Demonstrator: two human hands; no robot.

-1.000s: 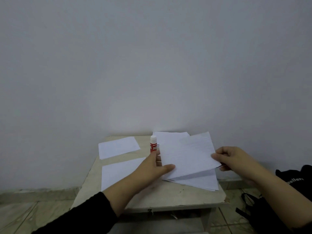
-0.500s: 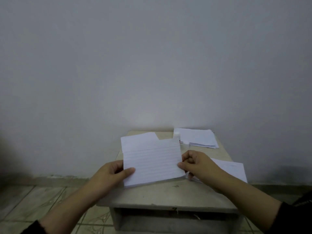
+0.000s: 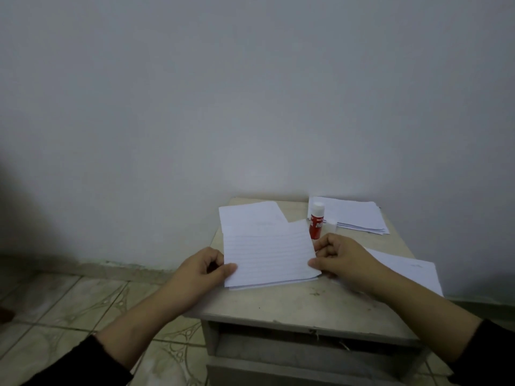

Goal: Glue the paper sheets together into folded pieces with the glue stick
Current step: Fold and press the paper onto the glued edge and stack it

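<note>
The lined paper sheets (image 3: pixel 269 256) sit between my two hands, over the near left part of the small table (image 3: pixel 301 305), their lower edge down on or just above the tabletop; I cannot tell which. It is more than one sheet: thin layered edges show along the bottom, slightly out of line with each other. My left hand (image 3: pixel 199 271) pinches the lower left corner, thumb lying on top of the page and the other fingers curled behind it. My right hand (image 3: pixel 338 257) pinches the right edge, thumb on the front near the lower right corner, fingers folded in behind.

Behind the top edge of what I hold, a plain white sheet (image 3: pixel 250 218) lies flat on the table, partly covered by it. Just beside my right knuckles the glue stick (image 3: pixel 317 220) stands upright, red body with a white cap, and a small white thing lies next to it that I cannot make out. Beyond the glue, at the far right corner, a stack of white sheets (image 3: pixel 354 215) rests against the wall side. Another single sheet (image 3: pixel 409 270) lies under my right wrist, reaching to the table's right edge.

Both my forearms are bare, with dark sleeves (image 3: pixel 83 363) pushed up. The table stands against a plain pale wall (image 3: pixel 250 93), on a patterned tiled floor (image 3: pixel 69 302).
</note>
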